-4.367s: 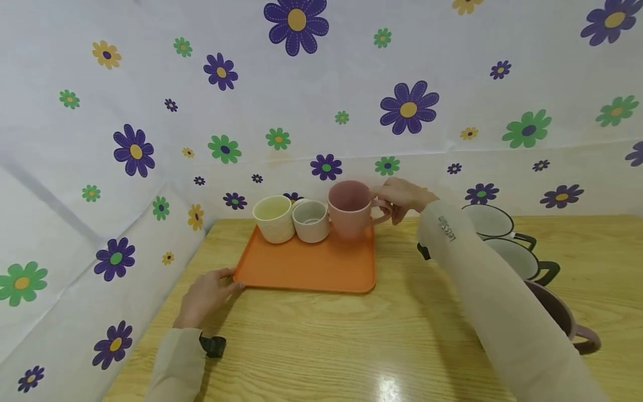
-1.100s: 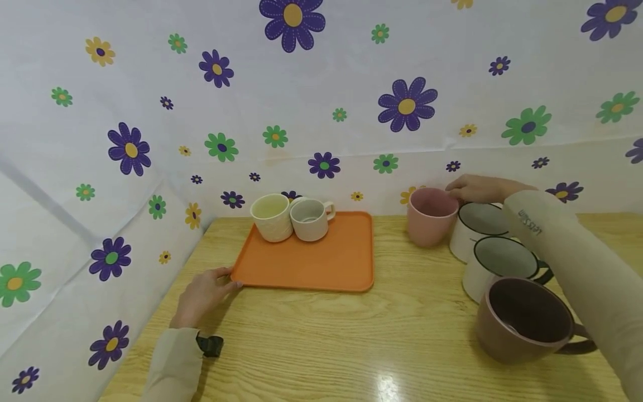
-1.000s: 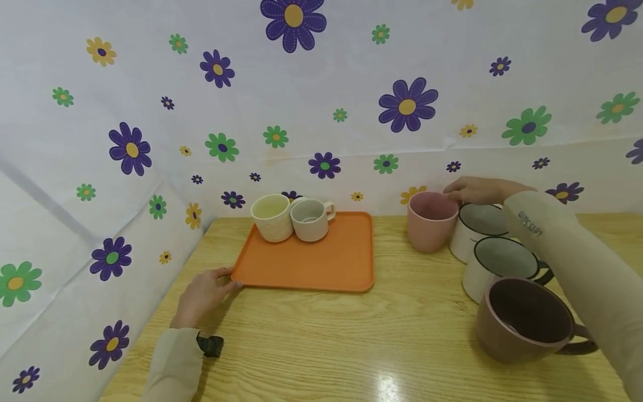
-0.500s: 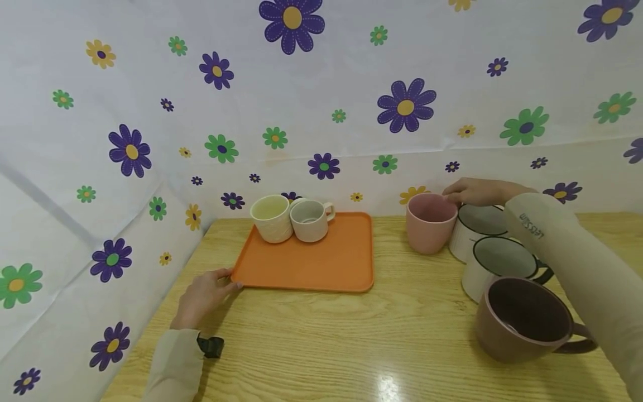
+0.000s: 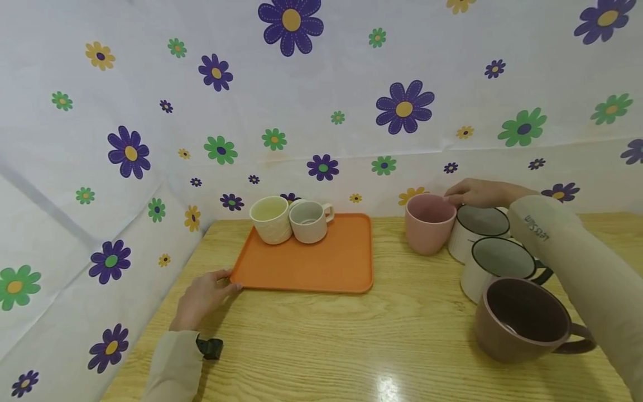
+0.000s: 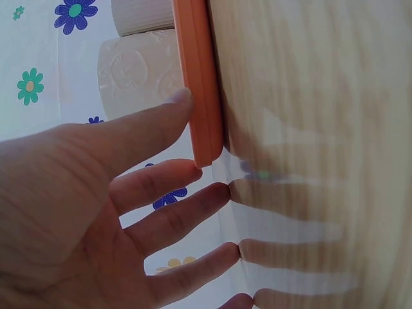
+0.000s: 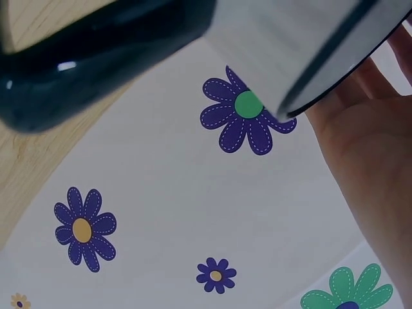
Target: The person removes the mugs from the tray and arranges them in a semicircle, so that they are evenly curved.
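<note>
My left hand (image 5: 202, 297) pinches the near left corner of an orange tray (image 5: 301, 268) between thumb and index finger. Its other fingers rest spread on the table, as the left wrist view shows. On the tray stand a cream mug (image 5: 273, 226) and a small pale grey cup (image 5: 308, 226), side by side at the back left. Right of the tray, my right hand (image 5: 477, 192) holds a pink mug (image 5: 429, 229) at its back right side; its handle and my fingertips are mostly hidden. The pink mug stands upright on the table.
A white dark-rimmed mug (image 5: 464, 243) stands close to the pink one. Before it are another white mug (image 5: 484, 282) with a dark handle and a large brown mug (image 5: 507, 335), forming a row under my right forearm. A flowered cloth (image 5: 346, 78) hangs behind the wooden table (image 5: 321, 346).
The pink mug went from the tray's right back to the table on the right, lowered beside the white mugs, my right hand on it throughout. My left hand stays at the tray corner.
</note>
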`<state>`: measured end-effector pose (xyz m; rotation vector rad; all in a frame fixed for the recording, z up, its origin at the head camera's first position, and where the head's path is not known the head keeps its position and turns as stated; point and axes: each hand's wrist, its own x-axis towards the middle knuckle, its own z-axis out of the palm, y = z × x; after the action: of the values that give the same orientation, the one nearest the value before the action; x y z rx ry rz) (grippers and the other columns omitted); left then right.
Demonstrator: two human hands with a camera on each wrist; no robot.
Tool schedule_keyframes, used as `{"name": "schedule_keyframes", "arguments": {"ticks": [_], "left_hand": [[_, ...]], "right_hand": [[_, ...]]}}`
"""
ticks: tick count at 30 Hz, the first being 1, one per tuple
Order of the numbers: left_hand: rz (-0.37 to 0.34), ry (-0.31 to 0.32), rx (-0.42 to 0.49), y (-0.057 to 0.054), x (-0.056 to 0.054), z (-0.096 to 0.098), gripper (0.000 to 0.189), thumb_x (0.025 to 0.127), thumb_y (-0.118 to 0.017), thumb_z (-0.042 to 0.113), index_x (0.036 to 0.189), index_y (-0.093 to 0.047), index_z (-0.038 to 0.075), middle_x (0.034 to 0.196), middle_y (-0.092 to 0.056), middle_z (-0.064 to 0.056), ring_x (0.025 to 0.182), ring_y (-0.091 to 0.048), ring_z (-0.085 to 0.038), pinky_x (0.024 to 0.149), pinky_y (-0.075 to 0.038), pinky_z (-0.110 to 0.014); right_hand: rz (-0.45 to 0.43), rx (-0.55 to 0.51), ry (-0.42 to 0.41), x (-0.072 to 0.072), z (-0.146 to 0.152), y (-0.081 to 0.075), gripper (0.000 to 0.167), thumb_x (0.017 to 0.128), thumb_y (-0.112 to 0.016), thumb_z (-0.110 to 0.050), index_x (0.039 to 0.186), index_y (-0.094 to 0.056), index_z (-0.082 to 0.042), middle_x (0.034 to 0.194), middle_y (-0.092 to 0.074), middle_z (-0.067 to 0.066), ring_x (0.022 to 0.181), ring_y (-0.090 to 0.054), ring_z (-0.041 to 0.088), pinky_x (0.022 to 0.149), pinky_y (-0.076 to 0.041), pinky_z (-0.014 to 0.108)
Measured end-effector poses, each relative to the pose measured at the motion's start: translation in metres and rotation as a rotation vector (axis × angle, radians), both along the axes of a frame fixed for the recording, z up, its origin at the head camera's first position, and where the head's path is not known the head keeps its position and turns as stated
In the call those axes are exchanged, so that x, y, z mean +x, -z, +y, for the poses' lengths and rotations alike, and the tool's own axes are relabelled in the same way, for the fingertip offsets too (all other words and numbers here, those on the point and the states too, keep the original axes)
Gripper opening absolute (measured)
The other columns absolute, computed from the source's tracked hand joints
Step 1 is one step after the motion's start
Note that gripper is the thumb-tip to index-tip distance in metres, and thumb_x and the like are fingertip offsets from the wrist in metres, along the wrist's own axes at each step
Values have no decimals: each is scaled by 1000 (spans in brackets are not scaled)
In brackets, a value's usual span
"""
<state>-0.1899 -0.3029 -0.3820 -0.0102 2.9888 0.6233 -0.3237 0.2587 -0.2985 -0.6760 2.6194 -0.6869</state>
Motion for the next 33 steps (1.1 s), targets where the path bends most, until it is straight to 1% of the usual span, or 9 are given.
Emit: {"name": "schedule_keyframes", "arguments": {"ticks": [3,5,7,9,10,14,21,26,33], "left_hand": [[4,2,-2,0,1,0,59,99,-66,37,139,-58,-5,139,-55,-30,120,-55,-51,87,-50,-60],[1,0,4,0,1,0,59,99,-66,37,139,-58,-5,140,-54,-30,111,-61,-46,79,-52,-52],[-6,-5,13,-1,1,0,59,99,-66,37,139,-57,-6,141,-53,-30,99,-65,-39,71,-48,-45],[-7,-5,14,-1,2,0,59,99,-66,36,139,-57,-6,141,-53,-30,98,-65,-39,70,-48,-45],[-7,-4,14,-1,2,0,59,99,-66,36,139,-57,-6,141,-53,-30,99,-65,-40,71,-49,-46],[10,8,-1,-1,2,0,57,99,-66,36,138,-58,-6,139,-55,-30,119,-56,-50,82,-51,-55],[11,11,1,0,0,1,58,99,-66,38,138,-58,-5,137,-56,-30,119,-56,-51,87,-50,-61],[3,7,3,0,0,2,59,99,-65,39,139,-58,-5,138,-55,-31,120,-55,-52,87,-50,-61],[-7,11,-2,1,-2,-1,59,100,-65,37,141,-56,-4,139,-54,-31,124,-52,-53,92,-46,-65]], "right_hand": [[13,-1,0,-1,0,1,34,106,-46,-10,120,-62,16,111,-65,23,109,-57,39,102,-39,63],[23,-1,-3,0,0,1,33,106,-46,-10,118,-62,16,110,-65,23,109,-57,39,102,-39,64],[25,4,0,0,0,2,34,106,-46,-11,118,-63,15,110,-65,23,111,-57,41,102,-38,64],[26,8,7,1,0,2,35,106,-47,-13,120,-62,16,115,-65,27,115,-56,45,103,-37,66],[26,14,15,1,0,3,37,107,-47,-15,122,-61,15,118,-63,28,118,-54,48,104,-36,67],[50,23,31,4,5,4,39,106,-49,-18,126,-59,14,126,-60,32,124,-49,53,103,-35,69],[113,35,19,16,21,-1,37,103,-52,-14,127,-57,14,127,-58,34,122,-51,54,99,-42,67],[173,-7,3,27,31,-4,36,100,-55,-10,126,-58,16,126,-59,34,119,-54,53,96,-45,65],[211,-24,81,44,39,-3,36,102,-55,-12,128,-57,13,129,-57,35,119,-53,54,94,-43,70]]}}
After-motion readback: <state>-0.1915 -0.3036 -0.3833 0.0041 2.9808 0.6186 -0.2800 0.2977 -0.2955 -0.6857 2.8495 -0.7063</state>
